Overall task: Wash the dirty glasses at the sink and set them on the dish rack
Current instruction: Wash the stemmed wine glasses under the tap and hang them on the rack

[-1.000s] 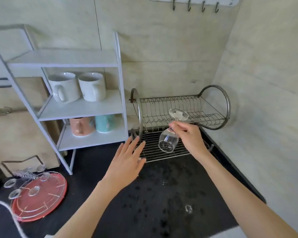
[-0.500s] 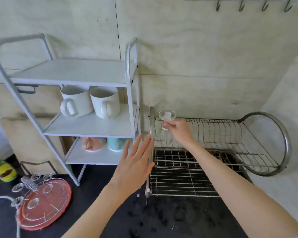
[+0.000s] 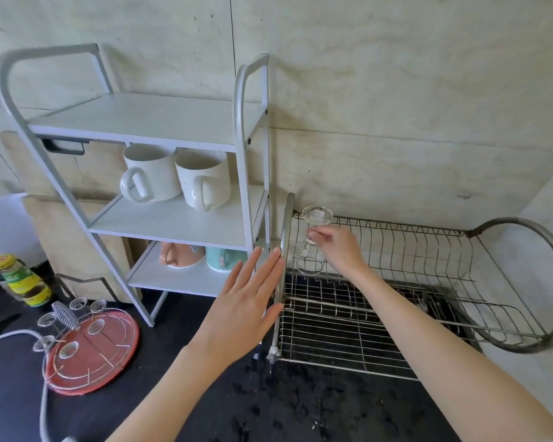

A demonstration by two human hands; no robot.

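Right hand (image 3: 339,250) pinches inverted glass (image 3: 312,250) over dish rack (image 3: 396,317) — left hand (image 3: 246,307) flat, fingers straight.

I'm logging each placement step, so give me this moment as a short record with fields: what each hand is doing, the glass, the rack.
right hand: pinches the stem of the wine glass
wine glass: upside down, base up, bowl over the upper tier's left end
left hand: open, fingers straight, by the rack's left hoop
dish rack: two wire tiers, no other glass seen
placement: not yet released
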